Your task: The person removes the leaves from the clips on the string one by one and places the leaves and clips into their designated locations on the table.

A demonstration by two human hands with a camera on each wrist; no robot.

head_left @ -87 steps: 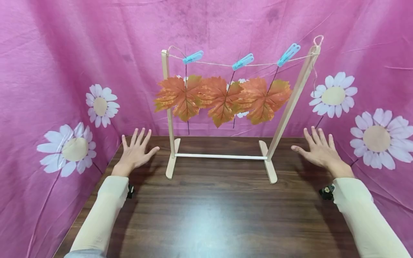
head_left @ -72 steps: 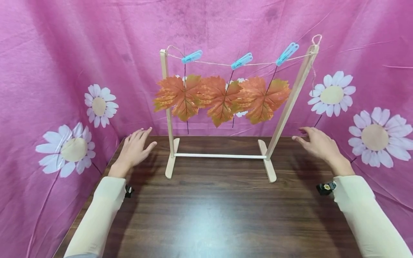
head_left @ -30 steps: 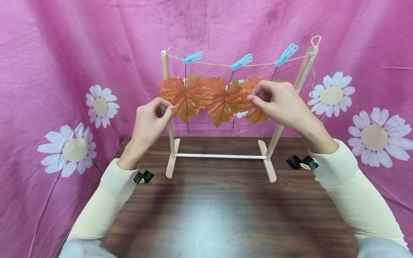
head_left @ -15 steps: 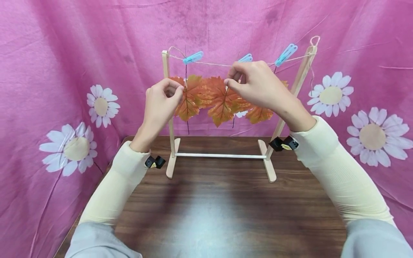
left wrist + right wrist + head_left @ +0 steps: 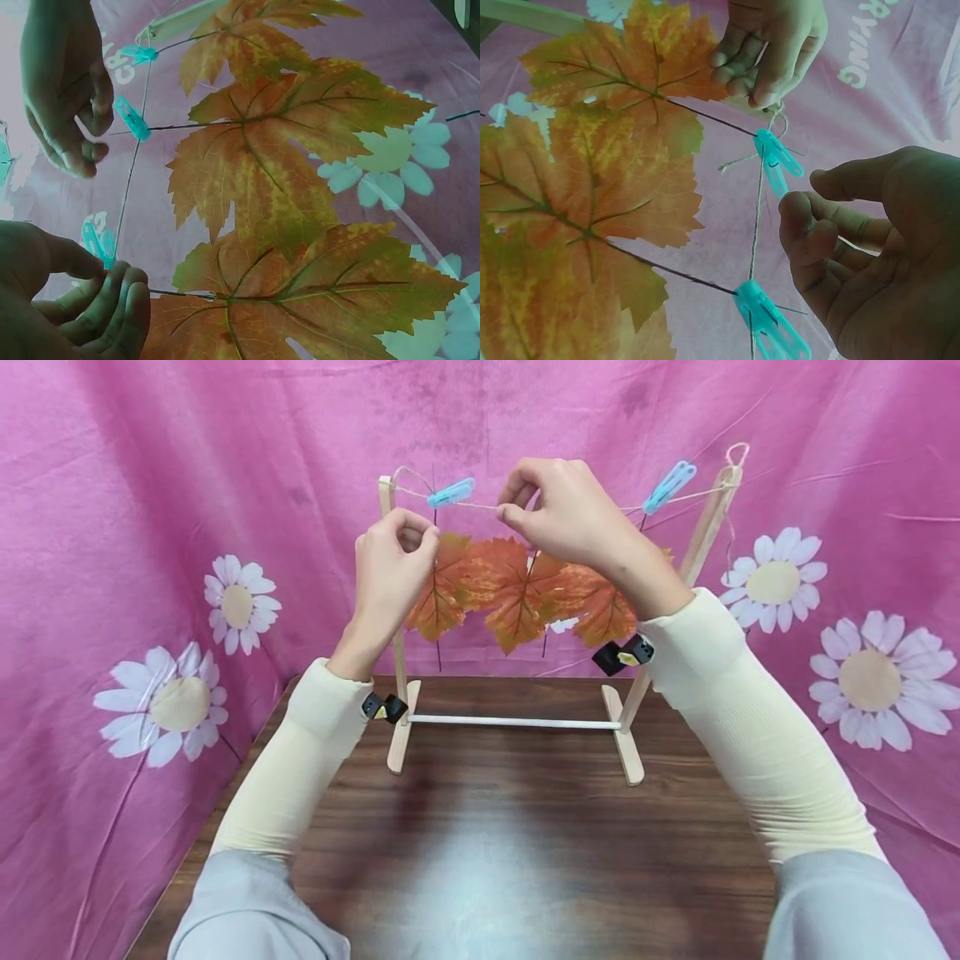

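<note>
Three orange artificial maple leaves, the left leaf (image 5: 442,597), middle leaf (image 5: 516,585) and right leaf (image 5: 603,606), hang by dark stems from a string (image 5: 480,506). Blue clothespins clip them there: a left clothespin (image 5: 452,492), a right clothespin (image 5: 670,487) and a middle clothespin (image 5: 131,118), which the right hand hides in the head view. My left hand (image 5: 393,564), fingers loosely bent, is just below the left clothespin beside that leaf's stem. My right hand (image 5: 570,514) is before the middle clothespin, its thumb and fingers apart in the right wrist view. Neither hand visibly holds anything.
A wooden stand with a left post (image 5: 386,497), a right post (image 5: 712,522) and a white crossbar (image 5: 517,722) carries the string. It stands on a dark wooden table (image 5: 480,860). Pink cloth (image 5: 300,443) with printed daisies hangs behind and at the sides.
Both hands have lifted from beside the stand, bent their fingers, and moved inward and up towards the string. The right hand passed across the right leaf to the middle. Leaves and clothespins look unmoved.
</note>
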